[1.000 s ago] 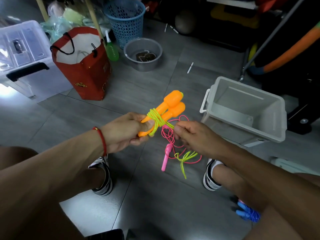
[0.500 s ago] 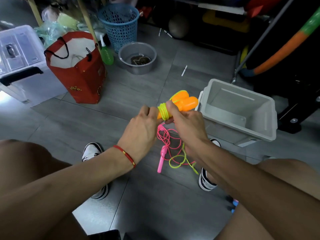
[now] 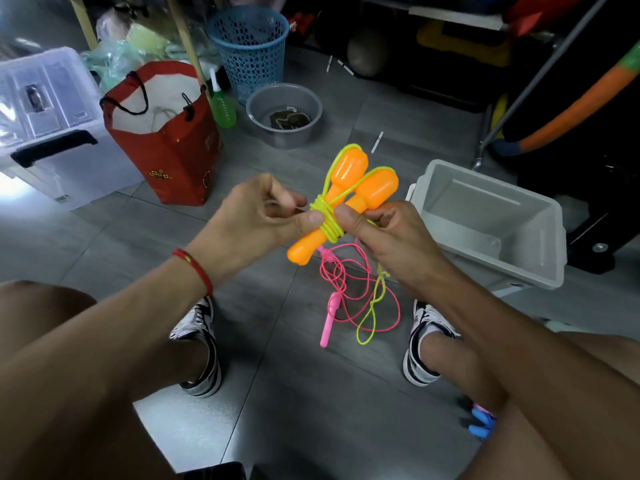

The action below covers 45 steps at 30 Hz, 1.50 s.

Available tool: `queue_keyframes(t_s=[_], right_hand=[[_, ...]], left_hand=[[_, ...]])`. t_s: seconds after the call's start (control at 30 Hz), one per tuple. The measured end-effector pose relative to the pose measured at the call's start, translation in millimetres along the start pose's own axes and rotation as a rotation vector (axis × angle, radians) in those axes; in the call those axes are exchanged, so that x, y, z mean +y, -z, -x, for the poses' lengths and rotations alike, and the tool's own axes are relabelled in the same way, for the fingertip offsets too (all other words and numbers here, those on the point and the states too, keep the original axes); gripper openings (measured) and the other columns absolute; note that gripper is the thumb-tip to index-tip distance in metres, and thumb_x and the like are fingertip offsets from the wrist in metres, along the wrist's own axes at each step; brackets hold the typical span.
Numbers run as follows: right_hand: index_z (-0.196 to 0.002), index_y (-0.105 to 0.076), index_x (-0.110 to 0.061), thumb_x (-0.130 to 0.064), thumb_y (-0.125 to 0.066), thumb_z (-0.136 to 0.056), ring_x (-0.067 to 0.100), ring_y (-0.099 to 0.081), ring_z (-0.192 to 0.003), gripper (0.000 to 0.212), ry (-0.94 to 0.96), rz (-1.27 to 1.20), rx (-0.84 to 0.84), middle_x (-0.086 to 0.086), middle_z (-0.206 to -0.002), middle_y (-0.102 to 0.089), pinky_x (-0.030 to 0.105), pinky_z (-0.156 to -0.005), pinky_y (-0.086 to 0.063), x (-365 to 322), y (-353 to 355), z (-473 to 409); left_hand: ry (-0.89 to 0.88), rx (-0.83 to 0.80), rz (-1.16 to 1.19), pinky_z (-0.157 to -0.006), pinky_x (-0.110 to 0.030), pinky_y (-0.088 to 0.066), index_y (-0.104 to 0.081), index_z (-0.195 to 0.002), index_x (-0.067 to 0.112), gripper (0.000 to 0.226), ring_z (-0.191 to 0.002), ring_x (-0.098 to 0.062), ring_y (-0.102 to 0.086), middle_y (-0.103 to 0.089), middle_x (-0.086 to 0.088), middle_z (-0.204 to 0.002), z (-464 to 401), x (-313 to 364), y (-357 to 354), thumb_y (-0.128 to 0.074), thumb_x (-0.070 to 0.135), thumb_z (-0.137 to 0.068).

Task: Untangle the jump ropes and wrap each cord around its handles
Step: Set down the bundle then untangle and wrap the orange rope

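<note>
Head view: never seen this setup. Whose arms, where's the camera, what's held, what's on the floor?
No robot: a person's bare hands, filmed by a camera worn on the head, looking down. The left hand and right hand both pinch the orange handles, which have the yellow cord wound round their middle; its loose end hangs down. On the grey floor lies a pink rope, not yet wrapped. Right of it stands a grey bin, behind a red bag and a bowl.

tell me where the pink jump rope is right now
In the head view, the pink jump rope lies loose on the grey floor at centre, between the two shoes, just below the orange handles held in both hands.
</note>
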State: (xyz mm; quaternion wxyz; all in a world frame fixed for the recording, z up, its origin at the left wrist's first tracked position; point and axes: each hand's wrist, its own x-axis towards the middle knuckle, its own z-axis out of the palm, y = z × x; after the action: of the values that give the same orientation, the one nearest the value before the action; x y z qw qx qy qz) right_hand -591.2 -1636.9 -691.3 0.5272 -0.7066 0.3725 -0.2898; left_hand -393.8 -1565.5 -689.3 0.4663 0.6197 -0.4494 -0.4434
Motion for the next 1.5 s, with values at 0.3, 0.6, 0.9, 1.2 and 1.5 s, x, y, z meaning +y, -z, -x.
queue_keyframes(t_s=[0.3, 0.6, 0.9, 1.2, 1.5], right_hand=[[-0.061, -0.059, -0.015, -0.018, -0.052, -0.103, -0.007, -0.053, -0.045, 0.042, -0.136, -0.001, -0.208, -0.016, -0.041, -0.052, 0.006, -0.057, -0.042, -9, 0, 0], [-0.066, -0.072, -0.017, -0.066, -0.054, -0.089, 0.003, -0.044, -0.038, 0.057, -0.189, 0.380, -0.014, -0.011, -0.037, -0.045, 0.017, -0.045, -0.030, 9, -11, -8], [-0.096, -0.073, -0.012, -0.025, -0.042, -0.101, 0.033, -0.063, -0.092, 0.035, -0.164, 0.832, -0.339, 0.013, -0.095, -0.070, 0.031, -0.070, -0.046, 0, -11, -12], [-0.086, -0.058, -0.020, -0.038, -0.057, -0.093, 0.026, -0.059, -0.079, 0.020, 0.278, 0.992, -0.431, -0.005, -0.071, -0.055, 0.033, -0.063, -0.034, -11, 0, 5], [-0.106, -0.062, -0.032, -0.056, -0.060, -0.090, 0.027, -0.062, -0.099, 0.028, 0.282, 1.081, -0.395, -0.002, -0.095, -0.069, 0.032, -0.066, -0.030, -12, 17, -4]], left_hand=[[0.142, -0.408, 0.234, -0.064, -0.032, -0.048, -0.057, -0.125, -0.008, 0.045, -0.073, -0.022, -0.052, -0.060, -0.028, -0.105, -4, 1, -8, -0.052, 0.029, -0.099], [0.160, -0.210, 0.182, -0.062, -0.034, -0.036, -0.062, -0.115, -0.006, 0.042, -0.065, -0.016, -0.047, -0.058, -0.017, -0.088, -10, -17, -12, -0.062, 0.030, -0.092], [0.080, 0.045, -0.474, -0.056, -0.026, -0.043, -0.067, -0.092, 0.009, 0.030, -0.068, -0.016, -0.063, -0.069, -0.007, -0.080, -23, -36, -15, -0.065, 0.039, -0.092], [0.030, -0.201, -0.840, -0.064, -0.027, -0.047, -0.070, -0.092, 0.018, 0.022, -0.079, -0.019, -0.066, -0.070, -0.003, -0.082, -25, -33, -16, -0.068, 0.040, -0.090], [-0.184, -0.571, -0.945, -0.056, -0.011, -0.033, -0.068, -0.098, 0.024, 0.021, -0.062, -0.005, -0.047, -0.049, 0.014, -0.066, -9, -17, -34, -0.072, 0.041, -0.087]])
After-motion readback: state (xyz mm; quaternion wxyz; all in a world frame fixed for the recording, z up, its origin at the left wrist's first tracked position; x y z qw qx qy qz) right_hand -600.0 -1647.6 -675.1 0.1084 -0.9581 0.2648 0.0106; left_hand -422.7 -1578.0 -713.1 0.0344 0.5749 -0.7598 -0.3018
